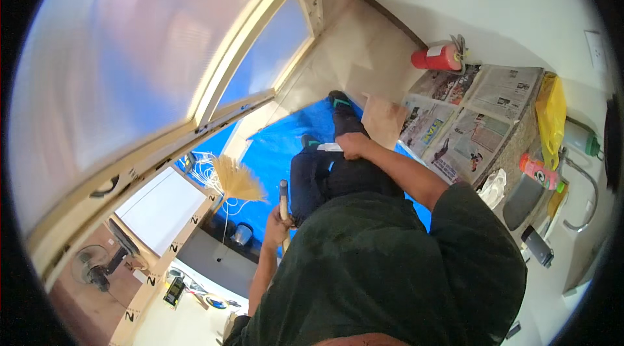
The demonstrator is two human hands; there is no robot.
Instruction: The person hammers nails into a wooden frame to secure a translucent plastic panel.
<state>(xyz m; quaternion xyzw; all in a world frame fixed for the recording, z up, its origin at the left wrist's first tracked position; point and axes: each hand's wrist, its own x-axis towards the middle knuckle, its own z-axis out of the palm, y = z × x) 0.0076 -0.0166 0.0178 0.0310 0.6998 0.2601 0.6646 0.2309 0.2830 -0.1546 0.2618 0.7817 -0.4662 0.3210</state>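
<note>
My left hand (276,227) is closed round a light wooden stick (284,208) with a darker, greyish upper end, held beside my left thigh. My body hides the stick's lower part. My right hand (352,146) is closed near my knees, against my dark trousers. A flat white strip (329,147) sticks out from its left side; what it is cannot be made out. Left of the stick is a straw broom head (237,180), apart from my left hand, with loops of white cord (207,170) behind it. Under my feet lies a blue tarp (273,144).
A wooden-framed translucent panel (214,86) rises at the left. On the right are a newspaper-covered counter (468,125), a red fire extinguisher (437,58), a yellow plastic bag (550,112), a pink bottle (539,172) and a faucet (590,193). A fan (97,274) stands lower left.
</note>
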